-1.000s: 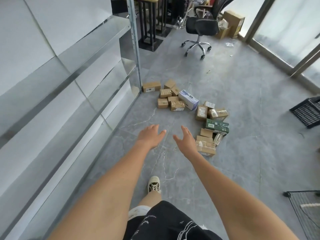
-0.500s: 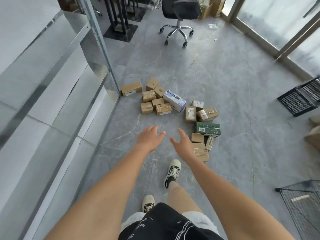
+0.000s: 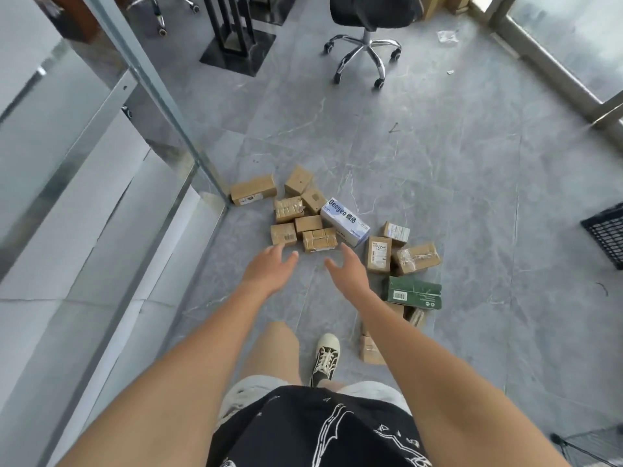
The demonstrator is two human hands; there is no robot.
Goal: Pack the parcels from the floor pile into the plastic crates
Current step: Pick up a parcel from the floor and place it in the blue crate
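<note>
On the grey floor by the shelf corner, parcel pile (image 3: 333,237) now sits closer, left hand (image 3: 269,269) and right hand (image 3: 347,273) empty, fingers spread wide, still reaching; nothing packed, black crate (image 3: 606,232) at right edge.

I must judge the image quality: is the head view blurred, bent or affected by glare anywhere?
Head view: parcel pile and both open hands, left hand, right hand, are sharp; the metal shelving at left is smeared and reflective; straight lines bow from the wide-angle lens; the windows are washed out; shadows are soft.
</note>
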